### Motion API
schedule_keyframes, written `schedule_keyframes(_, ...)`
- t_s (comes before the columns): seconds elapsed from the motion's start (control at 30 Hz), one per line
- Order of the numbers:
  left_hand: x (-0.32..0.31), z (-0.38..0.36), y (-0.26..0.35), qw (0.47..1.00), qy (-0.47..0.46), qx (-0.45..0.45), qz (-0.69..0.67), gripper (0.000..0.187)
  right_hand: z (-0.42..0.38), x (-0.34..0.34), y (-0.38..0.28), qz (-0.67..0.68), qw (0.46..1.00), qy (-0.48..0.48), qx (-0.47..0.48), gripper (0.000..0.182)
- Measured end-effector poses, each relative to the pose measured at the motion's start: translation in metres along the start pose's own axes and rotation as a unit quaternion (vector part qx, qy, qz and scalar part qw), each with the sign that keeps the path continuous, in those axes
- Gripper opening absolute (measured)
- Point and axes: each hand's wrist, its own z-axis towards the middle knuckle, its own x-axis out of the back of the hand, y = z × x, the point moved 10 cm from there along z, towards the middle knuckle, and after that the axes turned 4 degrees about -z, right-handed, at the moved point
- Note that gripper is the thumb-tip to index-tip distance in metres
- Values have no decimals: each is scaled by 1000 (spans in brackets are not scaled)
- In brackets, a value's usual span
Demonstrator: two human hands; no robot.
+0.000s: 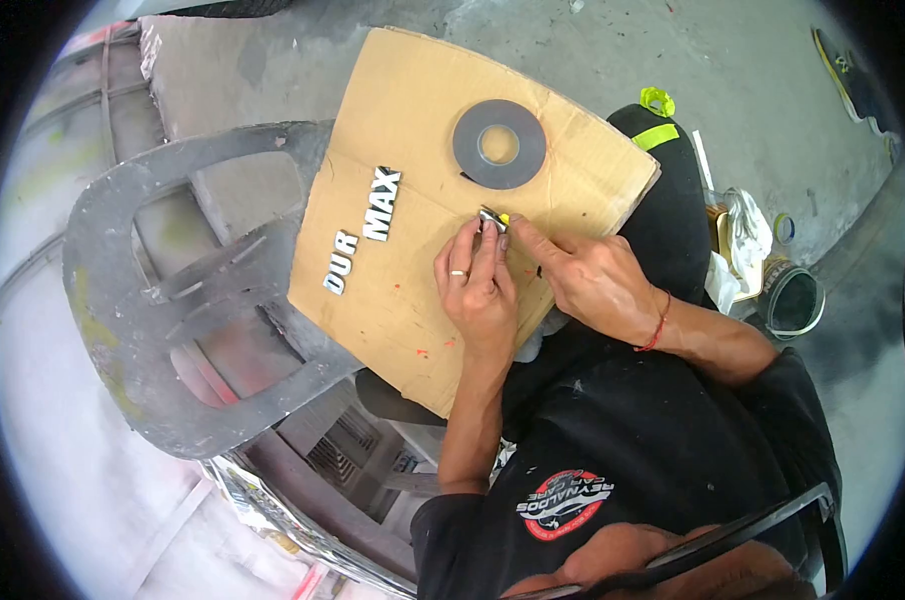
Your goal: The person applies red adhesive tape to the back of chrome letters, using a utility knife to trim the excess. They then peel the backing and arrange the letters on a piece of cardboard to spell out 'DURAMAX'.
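A: What are the hands doing?

B: The left hand [481, 295] has its fingertips closed on a small shiny piece [490, 216]. The right hand [601, 280] reaches its index finger in from the other side, to a yellow bit [506, 219] just beside that piece. Its thumb is hidden, so I can't tell whether it pinches anything.

A: Where is the piece, then?

B: Right at both sets of fingertips, about the middle of the cardboard sheet [428, 100]. It seems to lie aslant, but it's too small and covered for me to be sure of its long axis.

A: And what's nearest ahead?

B: The tape roll [530, 150]. It lies flat straight beyond the fingertips, between them and the far edge.

A: The letters?

B: Off to the left, so the left hand is nearer. The MAX letters [381, 205] come first; the others, which look like OUR [339, 262], sit closer to the left corner. Both rows run roughly along the left edge.

A: Past that edge?

B: A grey panel [98, 290] with large openings.
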Motion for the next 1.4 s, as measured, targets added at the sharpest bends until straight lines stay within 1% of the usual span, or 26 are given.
schedule_keyframes(0.13,0,1,2,1000,6,-8,1,27,3,2,-1,3,1000,0,7,68)
schedule_keyframes(0.27,0,0,1,1000,6,-19,-3,26,4,3,-2,4,1000,-5,13,68)
schedule_keyframes(0.33,0,1,-1,1000,4,-16,-6,26,5,-1,0,-2,1000,-29,2,67)
schedule_keyframes(0.47,-1,2,-1,1000,-6,-17,-3,25,5,1,-5,-12,999,-27,18,67)
schedule_keyframes(0.53,-2,3,0,1000,-3,-17,-2,25,6,0,-7,-33,998,-49,13,66)
schedule_keyframes(0.67,-1,1,1,1000,8,-20,-10,24,-9,8,-13,-42,998,-51,14,66)
schedule_keyframes(0.73,-1,2,0,1000,13,-22,-13,24,-23,9,-10,-65,992,-110,-10,66)
schedule_keyframes(0.83,-1,0,-1,999,21,-26,-18,24,-28,24,-10,-69,991,-118,-18,67)
schedule_keyframes(0.87,-1,0,-3,999,22,-25,-20,24,-26,25,-9,-71,991,-116,-18,67)
schedule_keyframes(0.93,-2,0,-2,999,26,-33,-15,24,-13,35,-14,-53,997,-56,3,66)
schedule_keyframes(0.97,-1,0,-1,999,27,-40,-9,24,-6,29,-12,-53,997,-56,5,66)
schedule_keyframes(1.03,0,0,0,999,28,-39,-7,24,5,17,-8,-57,998,-24,15,66)
schedule_keyframes(1.13,-1,0,-1,999,30,-36,-9,25,5,3,-6,-62,998,-12,28,66)
schedule_keyframes(1.27,-2,0,-3,999,31,-30,-14,26,8,4,-9,-50,998,-19,24,66)
schedule_keyframes(1.4,-1,0,-3,999,26,-24,-19,26,9,-1,-11,-69,996,-43,31,67)
